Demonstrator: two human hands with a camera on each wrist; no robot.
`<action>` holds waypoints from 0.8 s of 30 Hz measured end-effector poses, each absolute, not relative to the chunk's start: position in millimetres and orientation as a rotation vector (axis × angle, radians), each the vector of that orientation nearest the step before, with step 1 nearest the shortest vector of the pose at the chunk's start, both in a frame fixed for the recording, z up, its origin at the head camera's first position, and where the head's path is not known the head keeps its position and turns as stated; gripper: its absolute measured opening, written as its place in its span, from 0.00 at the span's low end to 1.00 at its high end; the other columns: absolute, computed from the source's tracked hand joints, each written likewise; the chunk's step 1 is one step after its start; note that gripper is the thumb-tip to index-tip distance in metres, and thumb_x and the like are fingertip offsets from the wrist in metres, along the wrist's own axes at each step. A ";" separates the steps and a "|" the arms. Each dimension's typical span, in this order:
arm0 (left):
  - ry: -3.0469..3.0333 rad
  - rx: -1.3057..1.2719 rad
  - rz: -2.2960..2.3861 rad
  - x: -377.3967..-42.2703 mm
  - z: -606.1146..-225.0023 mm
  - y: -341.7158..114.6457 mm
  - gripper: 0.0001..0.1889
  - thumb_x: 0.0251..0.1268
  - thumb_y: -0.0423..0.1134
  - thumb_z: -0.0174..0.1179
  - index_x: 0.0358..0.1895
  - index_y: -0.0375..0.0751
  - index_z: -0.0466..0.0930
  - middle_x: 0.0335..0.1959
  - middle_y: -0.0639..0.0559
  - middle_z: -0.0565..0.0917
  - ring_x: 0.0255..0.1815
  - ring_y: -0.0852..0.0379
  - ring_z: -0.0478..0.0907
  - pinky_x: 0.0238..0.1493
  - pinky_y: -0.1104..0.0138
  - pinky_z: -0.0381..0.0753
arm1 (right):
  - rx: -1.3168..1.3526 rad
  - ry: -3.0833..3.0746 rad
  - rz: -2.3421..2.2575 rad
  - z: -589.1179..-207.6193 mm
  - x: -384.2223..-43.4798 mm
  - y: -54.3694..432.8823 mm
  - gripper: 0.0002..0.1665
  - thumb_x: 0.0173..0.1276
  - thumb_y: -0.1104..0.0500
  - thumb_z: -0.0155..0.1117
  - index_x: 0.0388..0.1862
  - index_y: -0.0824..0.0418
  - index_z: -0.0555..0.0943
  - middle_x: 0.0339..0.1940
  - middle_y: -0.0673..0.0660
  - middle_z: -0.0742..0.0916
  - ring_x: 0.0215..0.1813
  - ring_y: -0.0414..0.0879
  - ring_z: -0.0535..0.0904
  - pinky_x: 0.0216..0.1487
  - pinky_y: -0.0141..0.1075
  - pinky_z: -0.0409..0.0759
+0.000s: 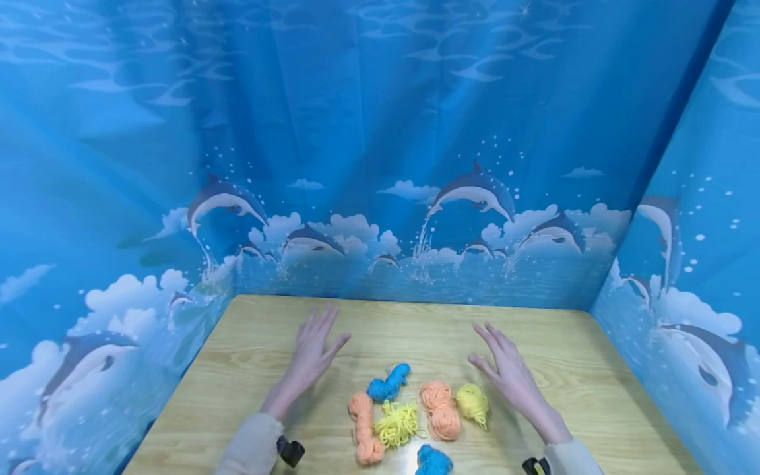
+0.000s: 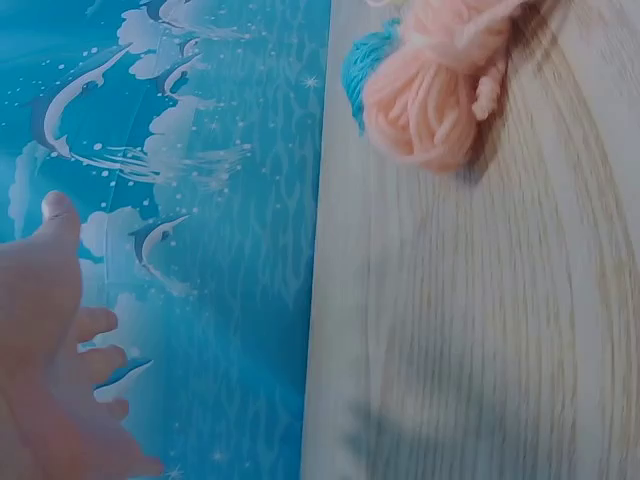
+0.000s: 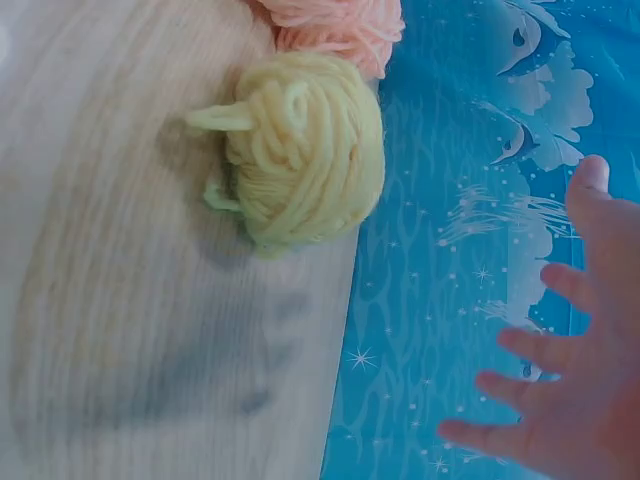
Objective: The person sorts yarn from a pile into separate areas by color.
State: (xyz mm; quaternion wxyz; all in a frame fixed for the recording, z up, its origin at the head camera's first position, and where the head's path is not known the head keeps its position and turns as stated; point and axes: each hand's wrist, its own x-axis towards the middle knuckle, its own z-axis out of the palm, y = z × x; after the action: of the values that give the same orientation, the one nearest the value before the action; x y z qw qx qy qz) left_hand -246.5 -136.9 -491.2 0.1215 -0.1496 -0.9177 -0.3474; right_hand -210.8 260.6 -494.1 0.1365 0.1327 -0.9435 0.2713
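Several small skeins of yarn lie grouped on the wooden table (image 1: 237, 369). At the back is a blue skein (image 1: 388, 382); a peach skein (image 1: 365, 427) lies on the left, with a loose yellow skein (image 1: 396, 424) beside it. To the right are a second peach skein (image 1: 441, 410) and a round yellow ball of yarn (image 1: 473, 404). Another blue skein (image 1: 433, 460) is cut off by the bottom edge. My left hand (image 1: 313, 346), fingers spread, is left of the yarn and holds nothing. On the other side, my right hand (image 1: 507, 369) is also spread and bare, nearest the yellow ball.
Blue curtains (image 1: 380, 165) printed with dolphins and clouds stand behind the table and along both sides. A black wrist device (image 1: 290, 451) sits on the left wrist, another (image 1: 536, 466) on the right. Both hands cast shadows on the wood.
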 end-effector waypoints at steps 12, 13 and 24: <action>-2.576 -0.616 -1.207 -247.1 -499.1 -115.3 0.32 0.77 0.47 0.56 0.77 0.37 0.63 0.77 0.37 0.62 0.77 0.35 0.59 0.76 0.40 0.57 | 0.545 -2.589 1.007 -503.5 -197.8 256.5 0.34 0.71 0.57 0.68 0.73 0.61 0.71 0.71 0.64 0.76 0.69 0.64 0.73 0.65 0.65 0.72; -2.576 -0.630 -1.221 -246.7 -500.4 -112.9 0.32 0.77 0.48 0.56 0.77 0.37 0.63 0.77 0.37 0.63 0.77 0.35 0.60 0.76 0.40 0.57 | 0.557 -2.578 1.026 -504.2 -196.5 255.5 0.33 0.70 0.58 0.69 0.73 0.61 0.72 0.70 0.63 0.77 0.67 0.63 0.74 0.63 0.63 0.75; -2.668 -0.732 -1.291 -241.2 -517.5 -89.2 0.31 0.76 0.48 0.58 0.75 0.35 0.65 0.74 0.38 0.69 0.75 0.38 0.65 0.74 0.43 0.63 | 0.603 -2.560 1.435 -514.0 -184.9 246.7 0.30 0.69 0.61 0.69 0.69 0.58 0.75 0.66 0.57 0.82 0.61 0.54 0.81 0.62 0.47 0.81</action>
State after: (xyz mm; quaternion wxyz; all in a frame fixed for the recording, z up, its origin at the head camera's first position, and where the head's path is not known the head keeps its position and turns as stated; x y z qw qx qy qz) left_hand -241.2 -89.2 -517.5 0.0444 -0.2394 -0.8731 -0.4224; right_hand -184.9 246.7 -514.0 0.0726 0.2008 -0.8523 0.4775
